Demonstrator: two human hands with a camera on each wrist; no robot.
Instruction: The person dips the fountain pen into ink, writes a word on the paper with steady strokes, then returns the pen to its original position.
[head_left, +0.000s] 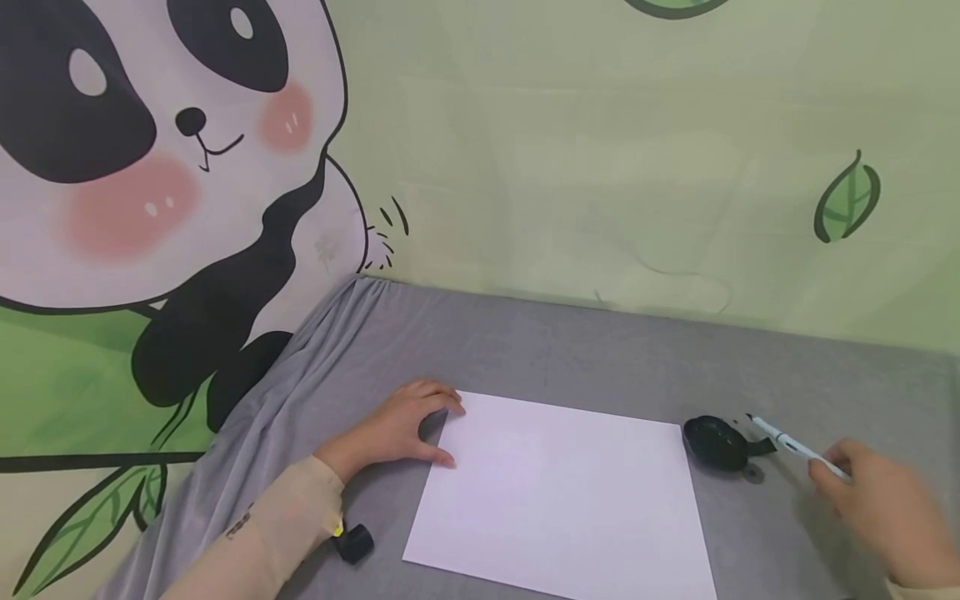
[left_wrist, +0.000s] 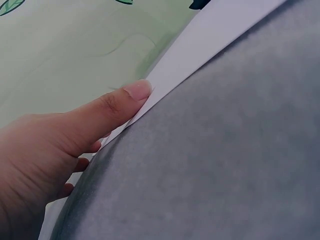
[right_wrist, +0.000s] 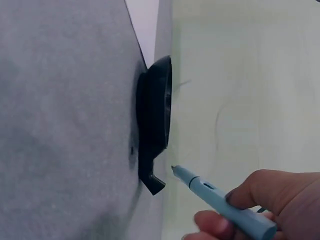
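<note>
A blank white sheet of paper (head_left: 562,492) lies on the grey cloth. My left hand (head_left: 405,421) rests at its left edge, thumb and fingers spread apart with the fingertips on the paper's edge. In the left wrist view, the thumb (left_wrist: 110,110) lies along that edge. To the right of the paper, my right hand (head_left: 885,500) pinches a light-blue pen (right_wrist: 215,197) between thumb and fingers. Its dark tip points left, toward a small black pan-like dish (head_left: 716,443) with a short bent handle. The pen is raised above the cloth.
The black dish stands against the paper's upper right corner, with a small dark round piece (head_left: 753,473) beside its handle. A small black cylindrical object (head_left: 354,543) lies under the left sleeve. Behind the grey cloth (head_left: 600,350) rises a green wall with a printed panda (head_left: 225,208).
</note>
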